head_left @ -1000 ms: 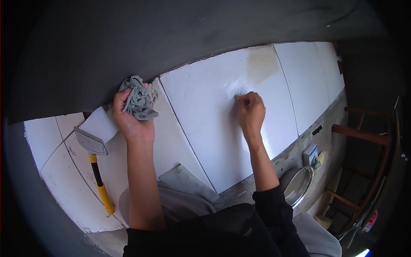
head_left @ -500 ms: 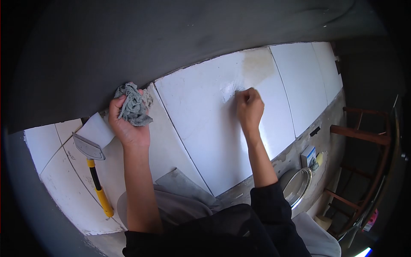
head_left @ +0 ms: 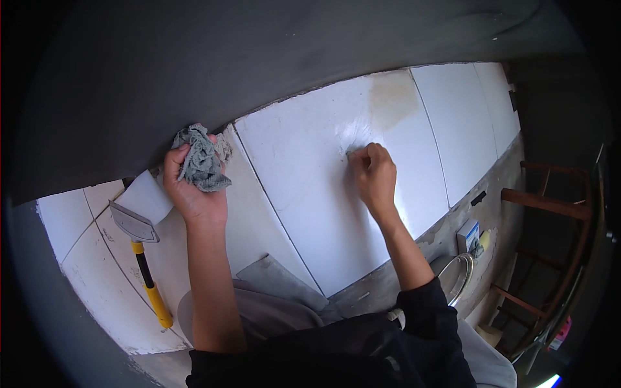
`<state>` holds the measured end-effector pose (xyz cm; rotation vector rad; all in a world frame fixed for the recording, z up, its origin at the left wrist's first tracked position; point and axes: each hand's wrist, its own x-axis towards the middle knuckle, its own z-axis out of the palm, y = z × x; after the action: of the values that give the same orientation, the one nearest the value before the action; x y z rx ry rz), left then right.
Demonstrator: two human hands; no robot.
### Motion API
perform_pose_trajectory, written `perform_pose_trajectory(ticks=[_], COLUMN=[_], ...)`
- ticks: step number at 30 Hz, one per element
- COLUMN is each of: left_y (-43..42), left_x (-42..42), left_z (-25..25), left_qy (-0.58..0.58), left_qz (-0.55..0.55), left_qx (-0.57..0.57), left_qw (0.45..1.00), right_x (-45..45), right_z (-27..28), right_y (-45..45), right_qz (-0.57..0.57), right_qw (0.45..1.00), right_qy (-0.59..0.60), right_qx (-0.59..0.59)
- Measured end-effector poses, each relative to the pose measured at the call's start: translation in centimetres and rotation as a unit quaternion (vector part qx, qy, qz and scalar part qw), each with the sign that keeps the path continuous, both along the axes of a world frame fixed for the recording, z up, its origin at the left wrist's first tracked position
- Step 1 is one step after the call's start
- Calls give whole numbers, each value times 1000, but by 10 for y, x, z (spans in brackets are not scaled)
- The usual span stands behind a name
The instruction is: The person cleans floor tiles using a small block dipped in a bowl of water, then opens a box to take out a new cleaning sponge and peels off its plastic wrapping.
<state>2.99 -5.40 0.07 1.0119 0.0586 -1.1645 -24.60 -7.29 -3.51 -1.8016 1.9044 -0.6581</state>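
My left hand (head_left: 199, 197) is closed around a crumpled grey-green cloth (head_left: 202, 161), held up near the dark wall. My right hand (head_left: 375, 171) is pinched against a large white tile (head_left: 310, 187). Something small and greenish peeks out at its fingertips, too hidden to name. Wet, shiny streaks mark the tile above these fingers, and a beige stain (head_left: 391, 97) lies farther up. Left of my left hand rests a scraper (head_left: 150, 284) with a yellow and black handle and a wide metal head. A white block-like piece (head_left: 147, 199) sits between that head and my left wrist.
A grey flat piece (head_left: 281, 281) lies by my knee. To the right are a shiny metal tray (head_left: 464, 278), a small box (head_left: 467, 236), a yellow sponge-like thing (head_left: 484, 241) and a small black object (head_left: 478, 198). A brown wooden frame (head_left: 550, 202) stands beyond. The dark wall (head_left: 259, 58) borders the tiles.
My right hand has moved slightly down and to the left across the tile, and a greenish bit now shows at its fingertips. My left hand stays put with the cloth.
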Motion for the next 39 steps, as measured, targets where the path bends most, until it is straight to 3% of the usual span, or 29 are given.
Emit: perform_pose_trajectory(ticks=[2, 6, 11, 18, 22, 25, 28, 34, 36, 39], left_y=[2, 2, 0, 2, 0, 3, 1, 1, 1, -2], left_x=[3, 1, -1, 0, -3, -1, -2, -3, -6, -9], left_z=[-1, 1, 2, 3, 4, 2, 3, 3, 5, 11], left_qy=[-6, 4, 9, 0, 4, -1, 5, 13, 6, -8], left_qz=[-16, -6, 3, -20, -6, -18, -4, -4, -1, 8], left_qx=[-7, -7, -2, -7, 7, 3, 4, 7, 14, 19], left_qw=[1000, 1000, 1000, 1000, 1000, 1000, 1000, 1000, 1000, 1000], right_x=[-13, -18, 3, -11, -1, -9, -11, 5, -5, -7], right_z=[-11, -7, -5, -15, -13, -20, -15, -13, -23, -16], right_y=[-21, -56, -8, -65, -17, -48, -78, -28, -54, -95], right_qz=[-14, -131, -22, -115, -18, -45, -111, 4, -16, -102], right_qw=[998, 991, 999, 992, 998, 995, 993, 999, 994, 993], right_qy=[16, -9, 24, 34, 35, 35, 19, 20, 40, 20], right_qx=[-55, -14, -13, -39, -42, -77, -34, -47, -102, -61])
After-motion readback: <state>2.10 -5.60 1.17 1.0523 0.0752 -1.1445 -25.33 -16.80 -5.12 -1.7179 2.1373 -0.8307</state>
